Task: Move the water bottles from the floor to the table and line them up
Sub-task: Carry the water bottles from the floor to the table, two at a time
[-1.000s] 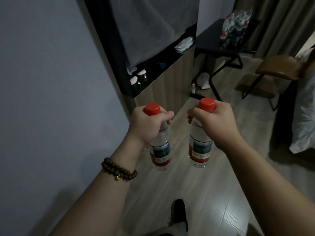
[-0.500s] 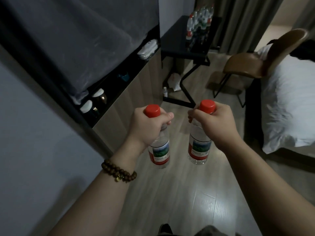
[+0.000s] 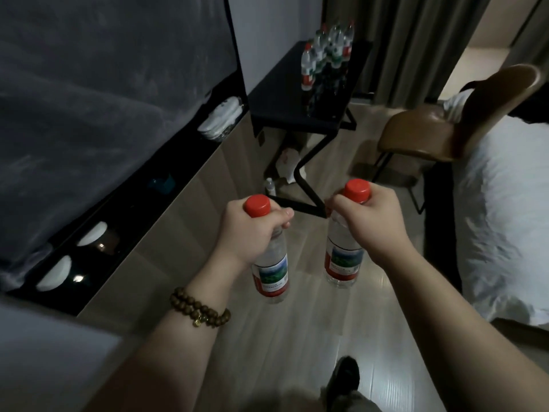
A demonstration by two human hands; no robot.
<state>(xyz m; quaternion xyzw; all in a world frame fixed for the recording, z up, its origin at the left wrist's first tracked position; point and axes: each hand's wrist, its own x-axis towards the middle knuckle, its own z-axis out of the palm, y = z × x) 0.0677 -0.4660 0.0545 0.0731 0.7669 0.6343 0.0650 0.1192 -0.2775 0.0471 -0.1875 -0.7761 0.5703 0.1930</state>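
Note:
My left hand (image 3: 249, 233) grips the neck of a clear water bottle (image 3: 271, 275) with a red cap and a red-green label. My right hand (image 3: 368, 221) grips the neck of a second, matching bottle (image 3: 341, 263). Both bottles hang upright in the air above the wooden floor, side by side. Ahead stands a black table (image 3: 285, 93) with several more red-capped bottles (image 3: 326, 49) grouped at its far end.
A long low cabinet (image 3: 166, 233) runs along the left under a dark screen. A brown chair (image 3: 430, 135) stands right of the table, next to a bed with white bedding (image 3: 505, 218). A small bottle (image 3: 269, 185) and a white bag lie under the table.
The table, chair and bed have come closer and larger in view as I walk forward. Both hands keep the same grip on their bottles.

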